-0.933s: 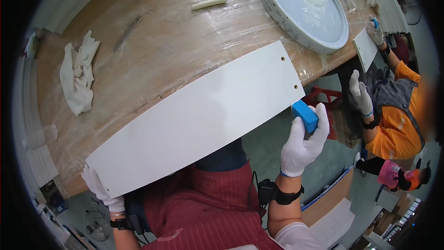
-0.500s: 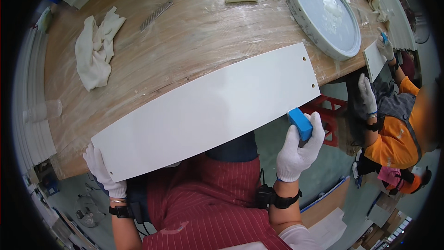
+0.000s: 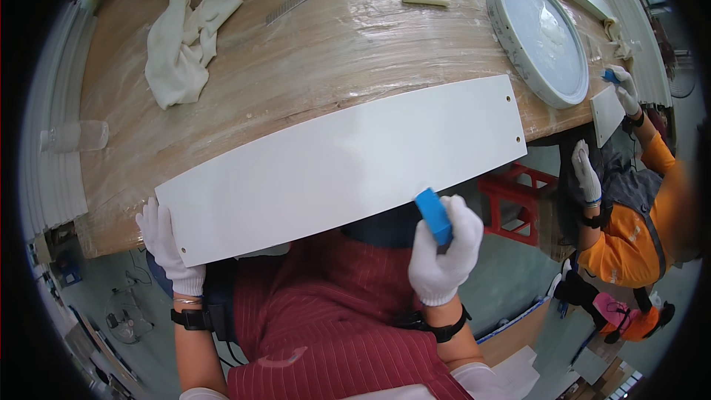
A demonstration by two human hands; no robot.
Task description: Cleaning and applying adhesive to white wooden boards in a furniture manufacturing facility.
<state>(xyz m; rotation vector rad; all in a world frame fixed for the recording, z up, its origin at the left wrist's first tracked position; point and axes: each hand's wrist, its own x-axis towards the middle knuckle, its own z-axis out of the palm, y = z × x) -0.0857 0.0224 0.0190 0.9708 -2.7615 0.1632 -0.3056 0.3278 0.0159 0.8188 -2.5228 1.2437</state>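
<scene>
Gloved right hand [image 3: 446, 261]: fingers closed round blue block [image 3: 434, 216], at near edge of white panel [image 3: 341, 167]; contact unclear. Panel partly over worktop [image 3: 348, 48], jutting lapward. Gloved left hand [image 3: 172, 246] at panel's left end, fingers extended; cannot tell whether gripping.

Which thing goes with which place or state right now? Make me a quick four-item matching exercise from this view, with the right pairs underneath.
Things:
1. Blue block
2. Long white panel
3. White cloth
4. Round tray

Places and states:
A. Lies crumpled on the table, toward the left
B. Bears a patch of white material on its surface
C. Held in the person's right hand
D. Has two small holes near its right end

Right pairs: 1-C, 2-D, 3-A, 4-B
</scene>
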